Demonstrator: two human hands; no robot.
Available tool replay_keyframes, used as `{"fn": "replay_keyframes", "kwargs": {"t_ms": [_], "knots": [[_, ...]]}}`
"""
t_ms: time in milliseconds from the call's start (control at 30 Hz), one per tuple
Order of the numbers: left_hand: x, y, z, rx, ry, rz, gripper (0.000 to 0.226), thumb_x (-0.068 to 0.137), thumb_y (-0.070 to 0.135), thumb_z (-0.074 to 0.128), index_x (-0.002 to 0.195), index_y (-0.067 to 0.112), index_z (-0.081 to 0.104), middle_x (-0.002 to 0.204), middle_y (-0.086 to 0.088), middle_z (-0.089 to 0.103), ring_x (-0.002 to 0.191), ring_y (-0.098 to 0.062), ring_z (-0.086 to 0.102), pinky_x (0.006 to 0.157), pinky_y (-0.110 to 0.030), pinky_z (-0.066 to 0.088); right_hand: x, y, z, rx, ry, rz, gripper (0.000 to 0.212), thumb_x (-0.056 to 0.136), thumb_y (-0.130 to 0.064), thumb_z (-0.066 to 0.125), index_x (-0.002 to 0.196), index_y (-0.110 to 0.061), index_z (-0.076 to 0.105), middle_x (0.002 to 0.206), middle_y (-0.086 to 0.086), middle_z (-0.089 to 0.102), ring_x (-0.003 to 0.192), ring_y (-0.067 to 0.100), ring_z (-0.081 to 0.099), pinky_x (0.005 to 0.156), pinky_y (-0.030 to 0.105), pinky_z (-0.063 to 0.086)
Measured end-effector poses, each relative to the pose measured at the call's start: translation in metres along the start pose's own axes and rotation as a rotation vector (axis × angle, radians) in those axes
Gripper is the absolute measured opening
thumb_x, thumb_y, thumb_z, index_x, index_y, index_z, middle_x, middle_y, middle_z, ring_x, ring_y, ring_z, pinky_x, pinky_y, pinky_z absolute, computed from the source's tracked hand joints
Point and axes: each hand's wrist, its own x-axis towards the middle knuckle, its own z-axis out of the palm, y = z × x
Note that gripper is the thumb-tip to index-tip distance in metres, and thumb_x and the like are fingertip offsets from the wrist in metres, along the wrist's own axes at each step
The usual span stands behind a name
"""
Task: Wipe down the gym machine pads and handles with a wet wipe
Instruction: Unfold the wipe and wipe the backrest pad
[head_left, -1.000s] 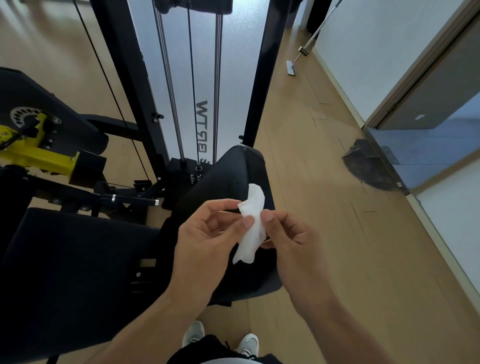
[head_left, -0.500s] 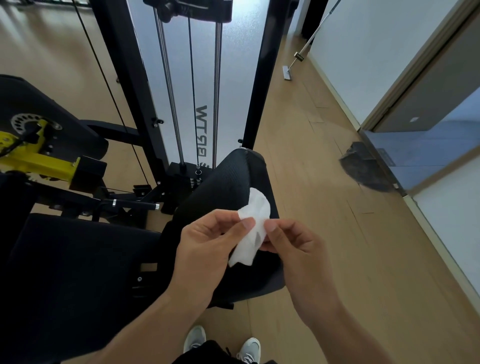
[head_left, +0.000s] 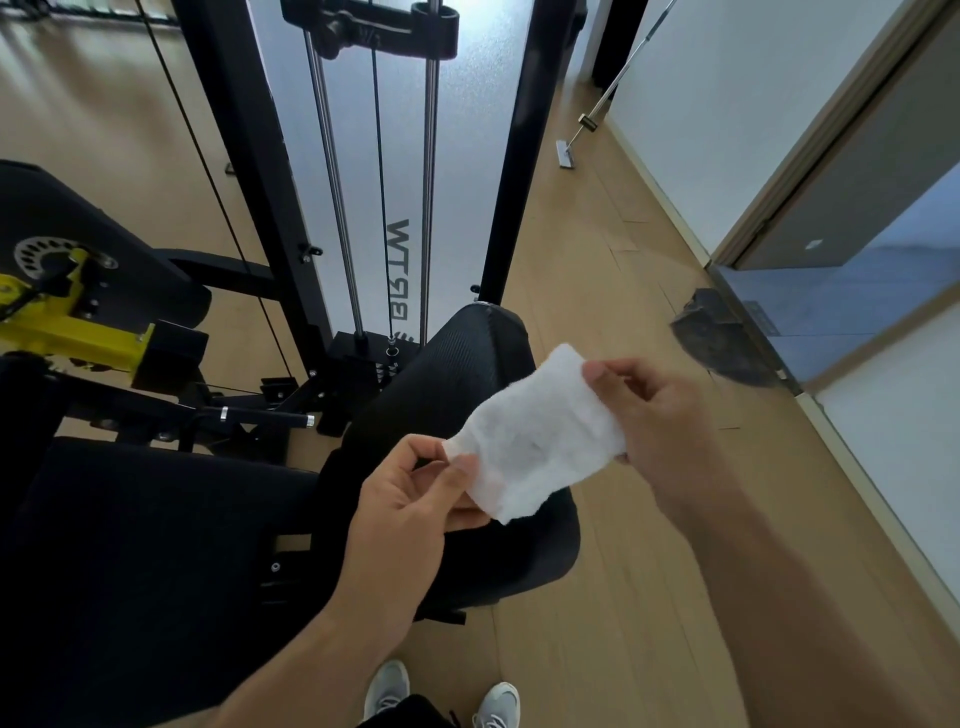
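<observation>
A white wet wipe (head_left: 540, 439) is stretched out between both hands above a black ribbed back pad (head_left: 447, 384) of the gym machine. My left hand (head_left: 415, 499) pinches the wipe's lower left corner with thumb and fingers. My right hand (head_left: 649, 410) pinches its upper right edge. A wide black seat pad (head_left: 145, 561) lies to the lower left. A slim black handle bar (head_left: 260, 415) with silver rings sits behind the seat.
The black frame with steel guide rods (head_left: 337, 208) and a cable rises ahead. A yellow adjuster (head_left: 67, 322) and another black pad are at left. A mop (head_left: 571, 150) leans on the right wall, and a dark doorstop (head_left: 722, 343) sits by a doorway. My shoes (head_left: 441, 696) stand on wood floor.
The hands have pulled apart, the right one moving up and to the right, and the folded wipe has spread open into a wide sheet between them.
</observation>
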Motion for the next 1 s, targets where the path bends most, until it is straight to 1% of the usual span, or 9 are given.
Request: {"fn": "replay_keyframes", "kwargs": {"t_ms": [100,200,267,333,400,467,633,867,1000], "knots": [[-0.002,-0.008,0.003,0.044,-0.033,-0.062,0.019,0.095,0.019,0.064,0.105,0.003,0.062,0.092,-0.012,0.077,0.084,-0.028,0.077,0.073,-0.035,0.064,0.041,-0.013,0.002,-0.361,-0.050,-0.123,0.016,0.096,-0.045,0.066,0.086,-0.035,0.074,0.080,-0.006,0.074,0.067,0.011,0.068,0.066,0.029,0.056],[-0.002,-0.018,0.005,0.099,-0.071,-0.151,0.018,0.096,0.020,0.065,0.108,0.006,0.064,0.091,-0.008,0.078,0.081,-0.027,0.076,0.070,-0.034,0.063,0.070,-0.009,0.020,-0.587,0.017,-0.190,0.031,0.099,-0.050,0.060,0.112,-0.025,0.072,0.093,-0.004,0.070,0.077,0.010,0.066,0.066,0.022,0.045],[0.000,-0.023,0.003,0.111,-0.065,-0.176,0.016,0.096,0.020,0.066,0.107,0.008,0.067,0.089,-0.008,0.078,0.078,-0.027,0.075,0.066,-0.034,0.061,0.062,-0.003,0.030,-0.583,0.116,-0.259,0.031,0.102,-0.042,0.057,0.125,-0.024,0.067,0.114,-0.006,0.062,0.100,0.009,0.062,0.082,0.020,0.042],[0.004,-0.026,-0.003,0.130,-0.062,-0.166,0.016,0.093,0.022,0.070,0.103,0.009,0.069,0.088,-0.007,0.078,0.077,-0.026,0.075,0.065,-0.032,0.061,0.029,0.003,0.034,-0.516,0.145,-0.297,0.025,0.103,-0.036,0.057,0.125,-0.027,0.067,0.118,-0.012,0.057,0.100,-0.002,0.057,0.083,0.012,0.041],[0.007,-0.028,-0.010,0.139,-0.082,-0.164,0.024,0.085,0.028,0.075,0.099,0.009,0.070,0.086,-0.006,0.078,0.074,-0.023,0.074,0.063,-0.031,0.059,0.000,0.012,0.036,-0.501,0.128,-0.334,0.022,0.103,-0.032,0.059,0.122,-0.029,0.069,0.116,-0.017,0.060,0.096,-0.007,0.058,0.082,0.004,0.042],[0.009,-0.031,-0.015,0.131,-0.067,-0.157,0.035,0.077,0.038,0.076,0.094,0.008,0.072,0.080,-0.007,0.076,0.068,-0.021,0.070,0.060,-0.028,0.056,-0.009,0.023,0.045,-0.574,0.024,-0.325,0.032,0.103,-0.033,0.059,0.133,-0.027,0.065,0.130,-0.015,0.061,0.113,-0.003,0.057,0.092,0.002,0.036],[0.016,-0.039,-0.018,0.113,0.124,-0.047,0.030,0.077,0.039,0.074,0.085,0.011,0.071,0.072,-0.005,0.071,0.063,-0.017,0.067,0.059,-0.030,0.054,0.002,0.032,0.059,-0.870,-0.260,-0.246,0.069,0.106,-0.041,0.048,0.164,-0.021,0.016,0.170,-0.006,0.015,0.155,0.010,0.015,0.110,0.013,0.008],[0.069,-0.009,-0.009,0.399,0.160,0.307,0.023,0.087,0.019,0.078,0.105,0.026,0.067,0.081,0.008,0.070,0.073,-0.005,0.065,0.067,-0.017,0.054,0.000,0.044,0.069,-0.881,-0.368,-0.295,0.090,0.106,-0.037,0.046,0.153,-0.024,-0.030,0.166,-0.006,-0.030,0.152,0.011,-0.028,0.125,0.028,-0.015],[0.117,0.013,0.002,0.615,-0.030,0.309,0.028,0.085,0.032,0.079,0.110,0.035,0.066,0.085,0.011,0.067,0.077,-0.005,0.061,0.069,-0.007,0.047,0.006,0.054,0.065,-0.814,-0.401,-0.302,0.095,0.105,-0.039,0.050,0.142,-0.026,-0.037,0.154,-0.013,-0.040,0.145,0.005,-0.036,0.120,0.020,-0.018]]}}
